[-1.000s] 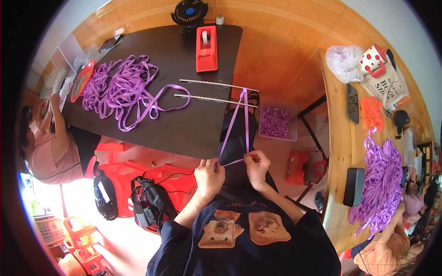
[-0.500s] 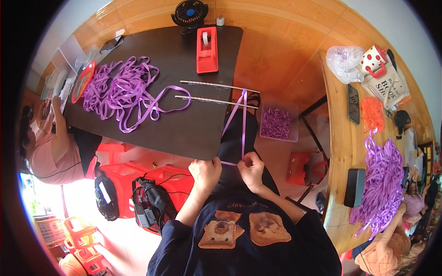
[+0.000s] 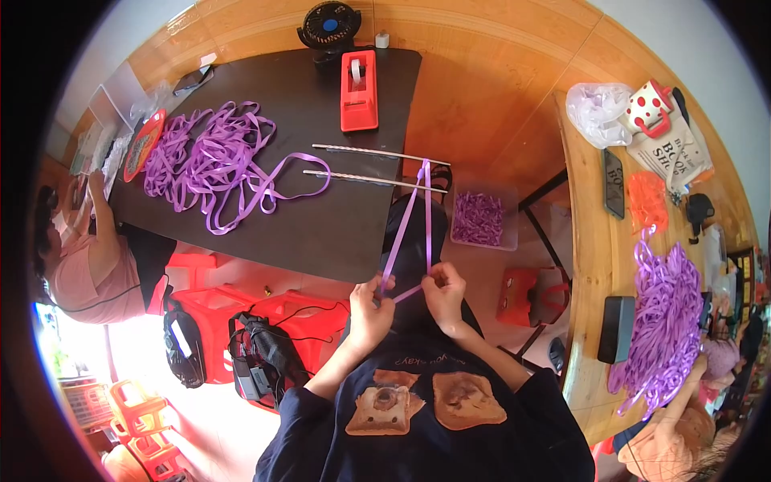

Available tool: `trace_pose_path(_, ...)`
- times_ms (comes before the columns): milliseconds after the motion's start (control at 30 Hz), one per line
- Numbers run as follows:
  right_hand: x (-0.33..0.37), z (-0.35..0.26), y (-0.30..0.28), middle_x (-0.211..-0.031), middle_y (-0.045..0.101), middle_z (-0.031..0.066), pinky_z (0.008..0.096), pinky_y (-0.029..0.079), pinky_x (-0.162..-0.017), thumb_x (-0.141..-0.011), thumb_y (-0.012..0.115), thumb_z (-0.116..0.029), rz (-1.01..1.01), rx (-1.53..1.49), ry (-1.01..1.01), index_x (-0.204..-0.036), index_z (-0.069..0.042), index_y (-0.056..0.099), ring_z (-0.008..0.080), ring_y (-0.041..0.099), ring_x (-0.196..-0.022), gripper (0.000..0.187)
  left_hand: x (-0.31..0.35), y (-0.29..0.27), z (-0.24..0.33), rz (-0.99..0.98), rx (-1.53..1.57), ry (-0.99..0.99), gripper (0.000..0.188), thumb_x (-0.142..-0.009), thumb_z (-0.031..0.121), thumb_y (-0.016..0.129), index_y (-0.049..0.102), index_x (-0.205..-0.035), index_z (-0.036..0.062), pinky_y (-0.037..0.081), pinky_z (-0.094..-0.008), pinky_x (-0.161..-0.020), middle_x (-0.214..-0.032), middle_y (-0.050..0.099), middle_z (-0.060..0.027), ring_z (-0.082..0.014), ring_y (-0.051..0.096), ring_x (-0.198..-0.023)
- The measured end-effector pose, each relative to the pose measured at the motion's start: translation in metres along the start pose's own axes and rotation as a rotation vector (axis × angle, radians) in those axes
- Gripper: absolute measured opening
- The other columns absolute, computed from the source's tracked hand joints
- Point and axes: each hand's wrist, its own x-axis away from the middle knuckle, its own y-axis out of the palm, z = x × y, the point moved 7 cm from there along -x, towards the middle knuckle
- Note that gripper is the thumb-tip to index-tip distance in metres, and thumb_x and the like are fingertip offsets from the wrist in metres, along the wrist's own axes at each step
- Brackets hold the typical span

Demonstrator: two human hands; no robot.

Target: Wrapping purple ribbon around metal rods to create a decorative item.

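- Dark counter (image 3: 321, 233), quantity one: is carrying a ribbon heap, a tape dispenser, a fan and two rods.
- Wooden counter (image 3: 585, 321), quantity one: is standing at the person's right, well apart from the dark counter.
- Purple ribbon heap (image 3: 217, 153), quantity one: is lying on the left part of the dark counter; one loose loop is extending to the left end of the nearer rod.
- Second ribbon heap (image 3: 665, 313), quantity one: is covering part of the wooden counter.
- Clear bin (image 3: 511, 225), quantity one: is resting on the floor between the counters and holding short purple pieces (image 3: 479, 218), too many to count.
- Metal rods (image 3: 369, 152), quantity two: are lying roughly parallel, their right ends projecting past the dark counter's edge.
- Red tape dispenser (image 3: 358, 104), quantity one: is standing behind the rods.
- Black fan (image 3: 329, 26), quantity one: is standing behind the dispenser.
- Hands, quantity two: the left hand (image 3: 371, 313) and the right hand (image 3: 444, 296) are each keeping a narrow grip, pinching the ribbon.
- Working ribbon (image 3: 428, 225), quantity one: is running in two lengths from the farther rod's right end to the hands; a short section is spanning between them.
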Motion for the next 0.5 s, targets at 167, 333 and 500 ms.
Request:
trace_pose_path(167,0.020,0.002,0.012,-0.064,0.054,-0.0022,0.0199,0.038,-0.050,-0.076,0.065,0.002,-0.145,0.048,0.067,-0.080,-0.002,0.055,0.0034,0.048,-0.056,0.012,0.010,0.003,-0.021,-0.016,0.355,-0.160,0.030,-0.066,-0.011,0.047,0.058,-0.093,-0.0008,0.046,-0.0251,-0.061,-0.093,0.062,-0.0093,-0.0163,0.061,-0.077)
trace_pose_path(333,0.038,-0.005,0.018,-0.065,0.056,-0.0015,0.0207,0.040,-0.051,-0.072,0.070,0.000,-0.288,0.062,0.128,-0.082,-0.003,0.057,0.0042,0.050,-0.058,0.016,0.016,0.009,-0.020,-0.156,0.386,-0.154,0.030,-0.071,-0.009,0.049,0.057,-0.099,-0.0017,0.046,-0.0231,-0.061,-0.089,0.062,-0.0071,-0.0119,0.061,-0.075)
trace_pose_path(500,0.041,0.004,0.023,-0.067,0.059,-0.0002,0.0199,0.040,-0.053,-0.073,0.067,0.004,-0.370,-0.048,0.171,-0.080,-0.002,0.057,0.0046,0.051,-0.059,0.013,0.020,0.017,-0.027,-0.245,0.557,-0.258,0.019,-0.079,-0.004,0.055,0.061,-0.096,-0.0017,0.046,-0.0218,-0.062,-0.087,0.061,-0.0049,-0.0086,0.059,-0.074)
